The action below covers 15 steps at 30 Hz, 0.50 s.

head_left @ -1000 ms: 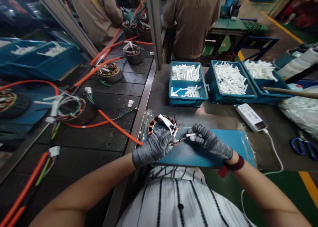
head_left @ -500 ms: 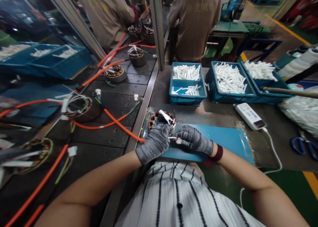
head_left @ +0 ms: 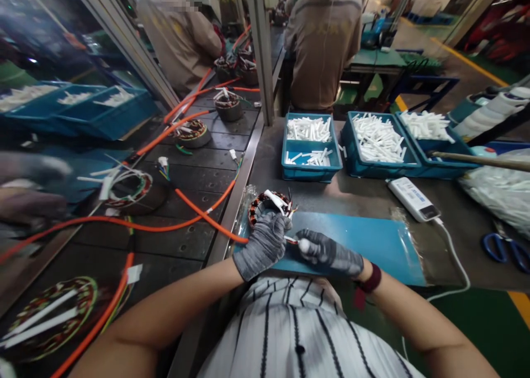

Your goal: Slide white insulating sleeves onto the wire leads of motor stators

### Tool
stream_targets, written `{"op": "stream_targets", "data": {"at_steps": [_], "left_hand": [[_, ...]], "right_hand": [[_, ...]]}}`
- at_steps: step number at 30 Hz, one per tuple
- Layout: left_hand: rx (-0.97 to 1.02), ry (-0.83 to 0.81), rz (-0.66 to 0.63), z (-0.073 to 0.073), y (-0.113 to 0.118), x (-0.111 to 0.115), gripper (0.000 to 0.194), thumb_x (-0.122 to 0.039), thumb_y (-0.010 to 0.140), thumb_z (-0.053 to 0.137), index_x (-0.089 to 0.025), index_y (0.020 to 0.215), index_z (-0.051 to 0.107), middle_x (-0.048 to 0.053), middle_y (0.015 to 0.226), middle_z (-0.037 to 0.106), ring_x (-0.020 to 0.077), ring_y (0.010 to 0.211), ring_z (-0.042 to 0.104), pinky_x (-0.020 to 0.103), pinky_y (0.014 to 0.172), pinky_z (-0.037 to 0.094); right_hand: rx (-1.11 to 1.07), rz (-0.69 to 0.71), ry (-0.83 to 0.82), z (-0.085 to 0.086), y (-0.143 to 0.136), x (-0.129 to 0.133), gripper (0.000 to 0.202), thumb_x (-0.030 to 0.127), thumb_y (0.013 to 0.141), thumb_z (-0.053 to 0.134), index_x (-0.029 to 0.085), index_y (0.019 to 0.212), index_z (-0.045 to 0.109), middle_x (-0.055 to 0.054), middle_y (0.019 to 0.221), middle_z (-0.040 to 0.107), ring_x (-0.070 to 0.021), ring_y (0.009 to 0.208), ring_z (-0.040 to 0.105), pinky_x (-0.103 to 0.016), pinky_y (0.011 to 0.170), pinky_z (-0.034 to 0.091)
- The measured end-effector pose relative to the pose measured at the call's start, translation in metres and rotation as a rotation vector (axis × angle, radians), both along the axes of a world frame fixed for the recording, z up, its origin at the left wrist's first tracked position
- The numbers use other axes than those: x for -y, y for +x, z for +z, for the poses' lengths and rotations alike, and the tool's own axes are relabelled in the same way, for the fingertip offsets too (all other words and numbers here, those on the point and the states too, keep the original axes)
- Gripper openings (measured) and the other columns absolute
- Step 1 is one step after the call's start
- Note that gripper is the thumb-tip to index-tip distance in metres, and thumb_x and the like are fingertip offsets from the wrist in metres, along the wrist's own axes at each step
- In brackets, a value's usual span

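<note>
A stator [head_left: 257, 202], a ring of dark windings with copper and orange parts, sits at the left end of the blue mat. White sleeving [head_left: 275, 198] and thin wire ends stick up from it. My left hand [head_left: 265, 244], in a grey knit glove, is closed at the stator's near side, gripping a thin white sleeve [head_left: 287, 238]. A reddish wire [head_left: 294, 241] comes out of that sleeve toward my right hand [head_left: 329, 251]. Thumb and fingers of the right hand, also gloved, are pinched on the wire's end; the exact grip is partly hidden.
Blue bins [head_left: 311, 172] of short white tubes stand behind the blue mat [head_left: 372, 237]. On the right are a white power strip [head_left: 413, 200], blue-handled scissors [head_left: 494, 248] and a plastic bag [head_left: 501, 187]. Orange cables [head_left: 165, 222] and more stators [head_left: 53, 317] cover the left bench; co-workers sit beyond.
My right hand has shifted slightly right and down, its thumb turned more toward me. My left hand stays at the stator. At far left, a co-worker's blurred hands show over the blue mat.
</note>
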<state>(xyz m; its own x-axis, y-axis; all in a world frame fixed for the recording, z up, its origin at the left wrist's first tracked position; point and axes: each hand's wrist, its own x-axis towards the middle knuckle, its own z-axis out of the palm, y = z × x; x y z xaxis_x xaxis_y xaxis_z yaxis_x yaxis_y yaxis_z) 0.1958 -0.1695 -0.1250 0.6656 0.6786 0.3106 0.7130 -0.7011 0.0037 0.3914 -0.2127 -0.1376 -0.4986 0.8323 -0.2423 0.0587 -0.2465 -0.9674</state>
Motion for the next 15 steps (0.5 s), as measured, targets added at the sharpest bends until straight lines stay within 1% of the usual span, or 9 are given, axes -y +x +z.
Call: {"op": "stream_targets", "data": {"at_steps": [2, 3, 5, 7, 9, 12, 13, 14, 15], "left_hand": [[0.027, 0.005, -0.017, 0.0, 0.001, 0.0, 0.025, -0.002, 0.076, 0.05, -0.004, 0.094, 0.067, 0.02, 0.09, 0.07, 0.0289, 0.081, 0.067, 0.047, 0.074, 0.057], [0.046, 0.005, -0.023, 0.0, 0.001, 0.0, 0.025, -0.001, 0.075, 0.05, -0.004, 0.093, 0.067, 0.02, 0.089, 0.07, 0.0286, 0.08, 0.067, 0.046, 0.073, 0.057], [0.1, 0.029, -0.018, -0.002, 0.002, 0.001, 0.025, -0.002, 0.074, 0.05, -0.005, 0.092, 0.067, 0.02, 0.087, 0.07, 0.029, 0.08, 0.066, 0.047, 0.072, 0.056], [0.153, 0.043, -0.004, -0.004, 0.001, 0.002, 0.023, -0.005, 0.074, 0.05, -0.006, 0.089, 0.067, 0.018, 0.083, 0.069, 0.0289, 0.079, 0.065, 0.046, 0.071, 0.056], [0.182, 0.034, -0.009, -0.007, -0.001, 0.002, 0.02, -0.007, 0.075, 0.05, -0.009, 0.086, 0.067, 0.015, 0.078, 0.067, 0.0271, 0.076, 0.064, 0.043, 0.07, 0.055], [0.161, 0.028, -0.044, -0.009, -0.004, 0.001, 0.016, -0.011, 0.076, 0.053, -0.008, 0.086, 0.066, 0.016, 0.082, 0.067, 0.0277, 0.078, 0.064, 0.044, 0.073, 0.053], [0.148, 0.026, -0.047, -0.01, -0.005, 0.0, 0.016, -0.012, 0.075, 0.055, -0.008, 0.086, 0.066, 0.017, 0.084, 0.068, 0.0284, 0.079, 0.064, 0.045, 0.073, 0.053], [0.128, 0.005, -0.052, -0.01, -0.006, -0.001, 0.015, -0.013, 0.075, 0.056, -0.009, 0.085, 0.066, 0.017, 0.085, 0.068, 0.0284, 0.08, 0.064, 0.045, 0.073, 0.053], [0.112, -0.022, -0.06, -0.011, -0.007, -0.001, 0.013, -0.013, 0.074, 0.058, -0.009, 0.085, 0.065, 0.016, 0.085, 0.068, 0.0277, 0.079, 0.064, 0.044, 0.073, 0.053]], "right_hand": [[0.234, -0.125, 0.277, 0.004, 0.003, 0.004, 0.035, 0.053, 0.09, 0.058, 0.019, 0.087, 0.059, 0.0, 0.076, 0.055, -0.0115, 0.066, 0.045, -0.024, 0.06, 0.045], [0.285, -0.137, 0.356, 0.006, 0.0, 0.005, 0.034, 0.052, 0.091, 0.057, 0.019, 0.084, 0.06, -0.001, 0.076, 0.056, -0.0123, 0.067, 0.046, -0.026, 0.064, 0.047], [0.245, -0.082, 0.407, 0.009, -0.01, 0.004, 0.038, 0.051, 0.096, 0.046, 0.019, 0.086, 0.062, -0.002, 0.078, 0.06, -0.0138, 0.071, 0.052, -0.03, 0.072, 0.052], [0.136, -0.003, 0.404, 0.015, -0.021, -0.001, 0.042, 0.05, 0.101, 0.035, 0.019, 0.1, 0.065, -0.004, 0.088, 0.066, -0.0159, 0.083, 0.059, -0.034, 0.086, 0.053], [0.123, 0.053, 0.436, 0.026, -0.023, -0.012, 0.043, 0.049, 0.101, 0.034, 0.02, 0.11, 0.064, -0.004, 0.096, 0.068, -0.017, 0.093, 0.062, -0.036, 0.094, 0.052], [0.412, 0.052, 0.581, 0.047, 0.001, -0.055, 0.038, 0.048, 0.098, 0.044, 0.018, 0.101, 0.066, -0.004, 0.089, 0.069, -0.0161, 0.085, 0.064, -0.031, 0.084, 0.055], [0.565, -0.039, 0.658, 0.054, 0.014, -0.076, 0.038, 0.048, 0.098, 0.045, 0.017, 0.096, 0.066, -0.004, 0.083, 0.068, -0.0146, 0.077, 0.062, -0.029, 0.077, 0.055], [0.754, -0.147, 0.744, 0.061, 0.026, -0.098, 0.038, 0.045, 0.099, 0.044, 0.014, 0.094, 0.066, -0.005, 0.083, 0.067, -0.0137, 0.073, 0.061, -0.028, 0.074, 0.055], [0.918, -0.202, 0.822, 0.066, 0.037, -0.122, 0.037, 0.042, 0.099, 0.045, 0.012, 0.095, 0.066, -0.006, 0.086, 0.067, -0.0136, 0.074, 0.061, -0.029, 0.074, 0.054]]}}
